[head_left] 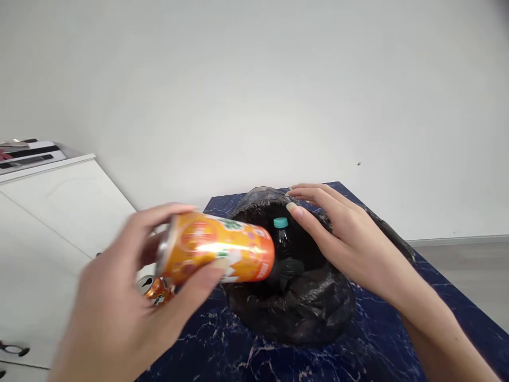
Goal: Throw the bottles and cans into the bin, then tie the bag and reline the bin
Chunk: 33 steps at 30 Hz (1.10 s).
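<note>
My left hand point(131, 286) is closed round an orange soda can point(222, 246), which lies nearly on its side in the grip, its far end over the left rim of a black plastic bag point(294, 313). The bag stands open-mouthed, and a bottle with a teal cap point(280, 223) shows inside it. At the bag's right rim hovers my right hand point(342, 228), fingers stretched forward and thumb apart, with nothing held; whether its fingertips touch the plastic I cannot tell. A second orange can point(157, 291), opened on top, stands partly hidden behind my left hand.
The bag rests on a dark blue marbled tabletop point(254, 355). On the left is a white cabinet point(47, 233) with dark handles and some items point(29, 154) on top. A white wall point(254, 95) rises behind the table; pale floor point(469, 270) shows at right.
</note>
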Each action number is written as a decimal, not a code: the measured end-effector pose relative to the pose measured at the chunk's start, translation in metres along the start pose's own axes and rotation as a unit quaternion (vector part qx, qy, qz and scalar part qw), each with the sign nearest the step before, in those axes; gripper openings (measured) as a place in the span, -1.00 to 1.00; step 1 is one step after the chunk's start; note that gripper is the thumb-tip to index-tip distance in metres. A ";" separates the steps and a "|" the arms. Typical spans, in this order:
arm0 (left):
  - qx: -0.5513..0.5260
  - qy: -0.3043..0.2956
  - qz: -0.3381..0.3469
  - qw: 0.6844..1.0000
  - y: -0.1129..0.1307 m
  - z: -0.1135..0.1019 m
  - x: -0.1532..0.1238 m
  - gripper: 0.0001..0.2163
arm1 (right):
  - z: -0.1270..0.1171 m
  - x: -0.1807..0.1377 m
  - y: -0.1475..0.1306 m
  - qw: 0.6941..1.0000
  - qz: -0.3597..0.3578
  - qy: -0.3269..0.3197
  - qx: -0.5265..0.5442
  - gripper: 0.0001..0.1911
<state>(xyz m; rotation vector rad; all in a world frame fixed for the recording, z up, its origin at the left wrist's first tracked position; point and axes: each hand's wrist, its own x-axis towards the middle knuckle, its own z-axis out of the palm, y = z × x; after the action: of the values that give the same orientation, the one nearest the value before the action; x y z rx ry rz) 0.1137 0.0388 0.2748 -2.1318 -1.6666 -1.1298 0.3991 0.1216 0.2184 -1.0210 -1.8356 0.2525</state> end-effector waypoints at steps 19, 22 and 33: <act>0.065 -0.084 -0.078 0.991 -0.007 0.009 0.000 -0.49 | -0.004 -0.004 -0.005 0.998 0.018 -0.055 -0.036 -0.57; 0.086 -0.069 -0.125 0.986 -0.024 0.012 -0.011 -0.53 | -0.005 -0.005 -0.007 0.997 0.019 -0.066 -0.045 -0.57; 0.215 -0.175 -0.210 0.937 -0.187 0.045 -0.076 -0.16 | -0.005 -0.005 -0.011 0.995 0.030 -0.084 -0.047 -0.55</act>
<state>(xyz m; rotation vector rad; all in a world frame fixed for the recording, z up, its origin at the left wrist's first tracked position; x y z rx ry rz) -0.0401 0.0721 0.1400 -1.8122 -2.3485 -0.3985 0.3987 0.1099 0.2237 -1.1512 -1.9844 0.2989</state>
